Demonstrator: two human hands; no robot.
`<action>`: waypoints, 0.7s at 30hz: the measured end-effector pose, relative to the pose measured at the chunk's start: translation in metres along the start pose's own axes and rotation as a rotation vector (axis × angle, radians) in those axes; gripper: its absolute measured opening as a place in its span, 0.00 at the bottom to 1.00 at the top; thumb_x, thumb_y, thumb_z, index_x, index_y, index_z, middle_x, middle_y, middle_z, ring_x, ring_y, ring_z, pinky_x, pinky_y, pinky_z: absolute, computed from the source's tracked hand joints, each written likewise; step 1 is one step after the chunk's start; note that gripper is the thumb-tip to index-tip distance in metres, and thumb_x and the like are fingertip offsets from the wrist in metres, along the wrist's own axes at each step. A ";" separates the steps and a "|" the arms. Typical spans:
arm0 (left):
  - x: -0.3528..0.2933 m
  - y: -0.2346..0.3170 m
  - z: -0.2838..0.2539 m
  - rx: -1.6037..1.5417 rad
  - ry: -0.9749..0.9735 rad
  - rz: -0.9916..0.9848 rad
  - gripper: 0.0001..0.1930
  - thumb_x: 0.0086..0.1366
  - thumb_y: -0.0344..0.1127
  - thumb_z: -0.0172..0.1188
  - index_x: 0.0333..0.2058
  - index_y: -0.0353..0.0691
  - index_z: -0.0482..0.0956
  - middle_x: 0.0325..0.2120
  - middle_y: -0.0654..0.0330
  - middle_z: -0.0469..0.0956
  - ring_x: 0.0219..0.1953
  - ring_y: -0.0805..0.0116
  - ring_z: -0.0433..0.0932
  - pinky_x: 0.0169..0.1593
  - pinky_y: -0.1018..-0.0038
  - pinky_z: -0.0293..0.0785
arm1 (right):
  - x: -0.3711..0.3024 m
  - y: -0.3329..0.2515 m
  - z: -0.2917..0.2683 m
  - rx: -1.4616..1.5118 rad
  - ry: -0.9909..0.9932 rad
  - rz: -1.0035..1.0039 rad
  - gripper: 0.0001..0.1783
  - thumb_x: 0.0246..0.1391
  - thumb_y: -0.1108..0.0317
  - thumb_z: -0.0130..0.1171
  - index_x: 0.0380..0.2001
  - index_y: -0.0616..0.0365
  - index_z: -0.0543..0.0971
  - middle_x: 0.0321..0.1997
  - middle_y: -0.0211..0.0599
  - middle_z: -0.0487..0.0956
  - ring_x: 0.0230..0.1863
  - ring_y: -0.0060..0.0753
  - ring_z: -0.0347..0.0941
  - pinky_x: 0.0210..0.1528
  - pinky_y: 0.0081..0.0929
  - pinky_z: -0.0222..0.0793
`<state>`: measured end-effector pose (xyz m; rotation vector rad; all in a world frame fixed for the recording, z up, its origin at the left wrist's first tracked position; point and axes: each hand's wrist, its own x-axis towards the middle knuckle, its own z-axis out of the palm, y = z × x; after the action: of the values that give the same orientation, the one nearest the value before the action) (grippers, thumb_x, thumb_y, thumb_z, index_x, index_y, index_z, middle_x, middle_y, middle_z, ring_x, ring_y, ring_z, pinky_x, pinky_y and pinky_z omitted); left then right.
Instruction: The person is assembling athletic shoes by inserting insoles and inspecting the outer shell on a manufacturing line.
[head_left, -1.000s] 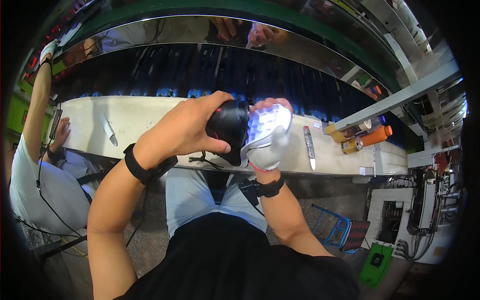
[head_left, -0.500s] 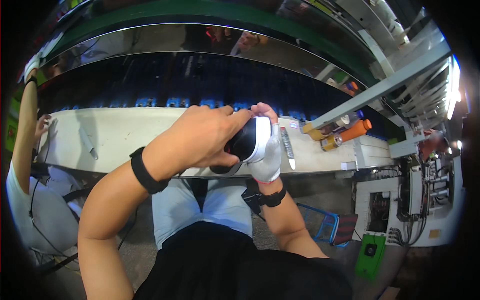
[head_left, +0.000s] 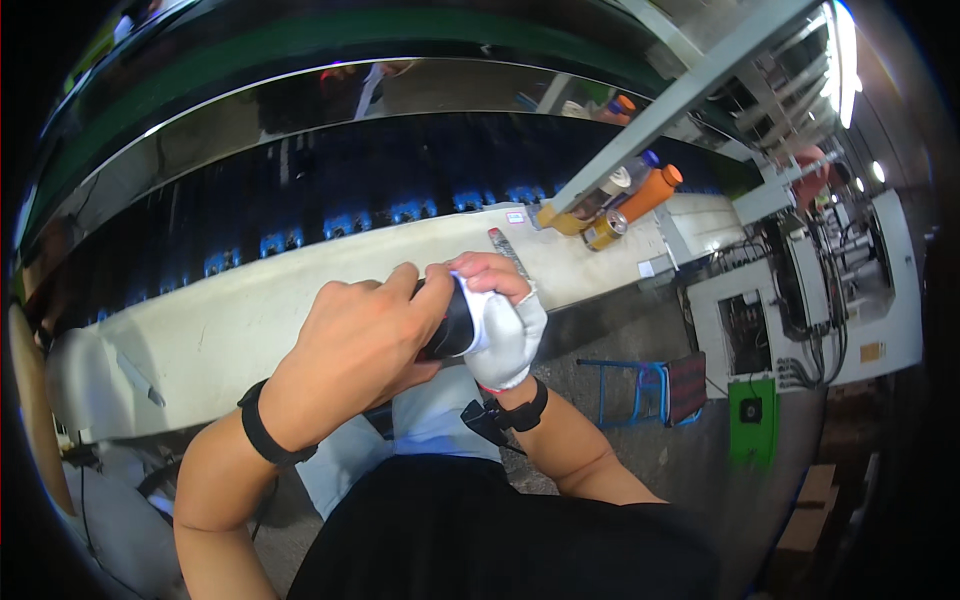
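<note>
My bare left hand (head_left: 365,325) is curled over the left side of a small black item with a white rim (head_left: 457,322). Much of the item is hidden by my fingers, so I cannot make out its kind. On its other side, my right hand (head_left: 508,325) grips the white rim. It wears a white glove that leaves the fingertips bare. Just beyond the right hand on the worktop lies a slim grey tool with a red end (head_left: 508,250). Farther left on the same surface is a thin metal blade-like piece (head_left: 140,380).
A pale worktop (head_left: 240,320) runs in front of me, with a dark conveyor bed (head_left: 330,175) behind it. At the right stand an orange bottle (head_left: 650,193) and a gold can (head_left: 604,231) under a grey metal bar (head_left: 690,100). A blue-framed stool (head_left: 650,392) is on the floor.
My view has swung to the right and tilted. Both hands still hold the black and white item, now drawn closer to my body. The item has turned and less of it shows.
</note>
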<state>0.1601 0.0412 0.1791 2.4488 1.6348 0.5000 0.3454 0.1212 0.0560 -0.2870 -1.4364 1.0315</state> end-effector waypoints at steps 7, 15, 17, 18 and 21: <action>0.003 0.001 -0.007 0.006 0.041 0.083 0.45 0.42 0.39 0.86 0.62 0.43 0.79 0.53 0.50 0.81 0.45 0.46 0.87 0.43 0.58 0.82 | -0.002 -0.026 0.009 -0.435 -0.065 -0.214 0.21 0.57 0.71 0.72 0.52 0.58 0.77 0.52 0.53 0.78 0.50 0.58 0.79 0.52 0.49 0.78; -0.048 -0.011 -0.027 -0.300 -0.002 -0.242 0.49 0.45 0.40 0.80 0.71 0.44 0.76 0.76 0.47 0.65 0.68 0.47 0.78 0.56 0.57 0.85 | -0.053 0.020 -0.006 -0.402 -0.128 0.054 0.33 0.43 0.58 0.88 0.49 0.63 0.85 0.41 0.48 0.85 0.43 0.52 0.84 0.50 0.45 0.80; -0.066 -0.002 -0.026 -0.284 0.133 -0.224 0.50 0.39 0.38 0.87 0.65 0.39 0.78 0.69 0.44 0.73 0.59 0.41 0.84 0.52 0.56 0.87 | -0.056 0.032 -0.004 -0.360 -0.219 -0.003 0.28 0.47 0.57 0.85 0.46 0.60 0.85 0.38 0.45 0.85 0.38 0.51 0.82 0.44 0.43 0.78; -0.073 -0.003 -0.019 -0.333 0.115 -0.291 0.51 0.40 0.41 0.87 0.66 0.37 0.76 0.72 0.43 0.70 0.62 0.43 0.83 0.55 0.57 0.87 | -0.062 0.045 -0.004 -0.388 -0.206 -0.126 0.26 0.48 0.56 0.84 0.45 0.58 0.85 0.38 0.43 0.84 0.39 0.51 0.82 0.45 0.45 0.78; -0.092 0.001 0.000 -0.186 0.160 -0.300 0.53 0.43 0.46 0.87 0.68 0.37 0.75 0.70 0.40 0.71 0.65 0.36 0.78 0.66 0.52 0.79 | -0.070 0.066 -0.002 -0.391 -0.326 -0.262 0.27 0.49 0.52 0.83 0.48 0.51 0.83 0.42 0.41 0.82 0.40 0.51 0.81 0.44 0.47 0.77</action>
<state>0.1284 -0.0439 0.1624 2.0314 1.8797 0.7768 0.3330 0.1090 -0.0390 -0.2082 -1.9169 0.5960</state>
